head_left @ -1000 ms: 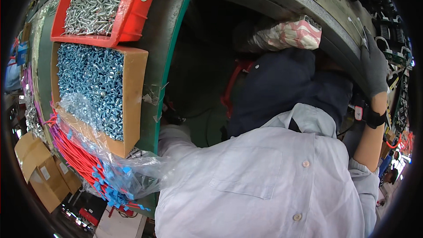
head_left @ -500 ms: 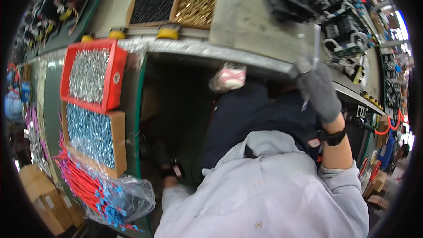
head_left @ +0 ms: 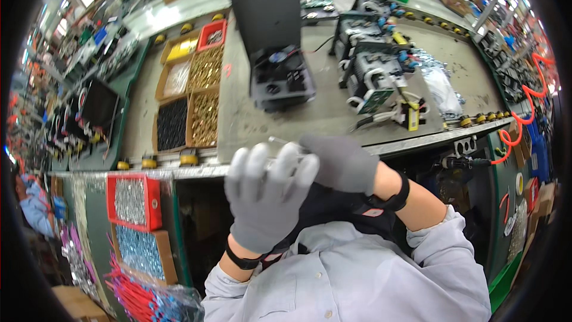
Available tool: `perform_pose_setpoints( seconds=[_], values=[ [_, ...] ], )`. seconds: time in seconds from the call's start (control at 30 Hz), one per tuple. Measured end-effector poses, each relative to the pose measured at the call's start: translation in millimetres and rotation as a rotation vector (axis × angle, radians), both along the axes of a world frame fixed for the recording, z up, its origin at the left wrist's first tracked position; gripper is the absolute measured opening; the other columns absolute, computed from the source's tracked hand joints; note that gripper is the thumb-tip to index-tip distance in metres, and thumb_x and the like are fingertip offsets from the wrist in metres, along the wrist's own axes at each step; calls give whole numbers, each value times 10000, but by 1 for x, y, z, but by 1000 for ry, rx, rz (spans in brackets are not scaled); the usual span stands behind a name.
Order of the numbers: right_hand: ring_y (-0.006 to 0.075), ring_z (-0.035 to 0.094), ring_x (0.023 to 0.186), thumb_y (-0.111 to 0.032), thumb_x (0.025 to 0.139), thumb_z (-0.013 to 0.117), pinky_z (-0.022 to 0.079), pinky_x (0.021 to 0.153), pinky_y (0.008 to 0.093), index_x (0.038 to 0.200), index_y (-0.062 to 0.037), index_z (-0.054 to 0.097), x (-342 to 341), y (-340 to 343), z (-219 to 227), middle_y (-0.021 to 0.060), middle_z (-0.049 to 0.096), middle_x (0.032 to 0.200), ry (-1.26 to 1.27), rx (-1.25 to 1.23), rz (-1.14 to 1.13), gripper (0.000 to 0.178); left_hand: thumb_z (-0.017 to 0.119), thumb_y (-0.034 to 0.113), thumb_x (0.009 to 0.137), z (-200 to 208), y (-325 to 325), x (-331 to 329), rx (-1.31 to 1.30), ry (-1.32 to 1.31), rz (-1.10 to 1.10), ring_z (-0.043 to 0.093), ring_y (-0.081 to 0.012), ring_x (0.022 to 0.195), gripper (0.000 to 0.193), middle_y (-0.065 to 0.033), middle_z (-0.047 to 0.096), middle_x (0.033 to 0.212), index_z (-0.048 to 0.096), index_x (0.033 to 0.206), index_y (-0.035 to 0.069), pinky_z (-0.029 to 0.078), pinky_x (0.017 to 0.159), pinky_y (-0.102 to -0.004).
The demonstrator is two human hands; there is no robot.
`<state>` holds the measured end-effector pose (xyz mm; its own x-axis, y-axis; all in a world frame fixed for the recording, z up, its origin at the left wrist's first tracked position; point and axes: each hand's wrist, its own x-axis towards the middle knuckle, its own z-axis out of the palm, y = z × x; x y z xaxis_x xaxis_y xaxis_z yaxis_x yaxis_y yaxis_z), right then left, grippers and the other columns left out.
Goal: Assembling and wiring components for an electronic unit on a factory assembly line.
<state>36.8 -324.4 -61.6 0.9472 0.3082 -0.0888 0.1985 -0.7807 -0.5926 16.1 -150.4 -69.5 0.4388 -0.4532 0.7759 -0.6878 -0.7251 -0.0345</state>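
Both hands wear grey gloves and meet just in front of the bench edge. My left hand point(head_left: 265, 200) is raised with its fingers apart, fingertips pale. Beside it my right hand point(head_left: 342, 164) is closed, its fingers largely hidden behind the left fingertips. A thin shiny rod point(head_left: 276, 139) sticks out from the right hand toward the left; its other end is covered. Beyond the hands stands a black metal case point(head_left: 283, 86) with its lid point(head_left: 268, 15) upright and parts inside. To its right sit electronic modules point(head_left: 372, 74) with white cables.
Cardboard trays of brass fasteners point(head_left: 205, 116) and black pieces point(head_left: 172, 124) lie left of the case. Nearer left are a red bin of silver screws point(head_left: 130, 201), a box of bluish fasteners point(head_left: 140, 251) and red wires point(head_left: 128, 289). An orange coiled hose point(head_left: 524, 118) hangs right.
My left hand has come up from low beside the body to meet the right. My right hand has moved left with the shiny rods. The view has tilted up, showing more bench.
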Motion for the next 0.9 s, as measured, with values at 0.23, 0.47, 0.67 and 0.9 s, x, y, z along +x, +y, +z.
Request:
perform_pose_setpoints(
  seconds=[0.23, 0.47, 0.67, 0.9],
  values=[
    [318, 651, 809, -151, 798, 573, 518, 704, 409, 920, -44, 628, -1, -37, 9, 146, 660, 873, 53, -283, 67, 171, 582, 118, 794, -6, -52, 24, 325, 173, -5, 505, -191, 629, 362, -54, 557, 807, 574, 1128, -23, 382, 572, -313],
    [287, 631, 716, -142, 778, 619, 491, 617, 390, 941, -47, 589, -2, -60, 16, 132, 613, 760, -316, -84, -79, 191, 603, 130, 853, -37, -51, 40, -29, 330, -90, 460, -165, 510, 241, -24, 519, 642, 624, 1054, 0, 329, 471, -273],
    [107, 456, 666, -183, 804, 671, 422, 597, 238, 1104, -18, 553, 5, -57, 9, -17, 480, 765, -318, 880, -417, 362, 523, 203, 947, -47, -53, 41, -1164, 1248, -221, 362, -17, 530, 258, 65, 447, 645, 625, 1068, 0, 272, 473, -189],
    [207, 618, 748, -227, 905, 579, 484, 658, 315, 1043, 24, 563, 19, -14, -32, 129, 592, 839, -479, 579, -298, 287, 509, 205, 947, -83, -68, 50, -960, 1039, -394, 627, -218, 821, 287, -116, 656, 918, 590, 1112, -16, 483, 719, -330]
  ],
)
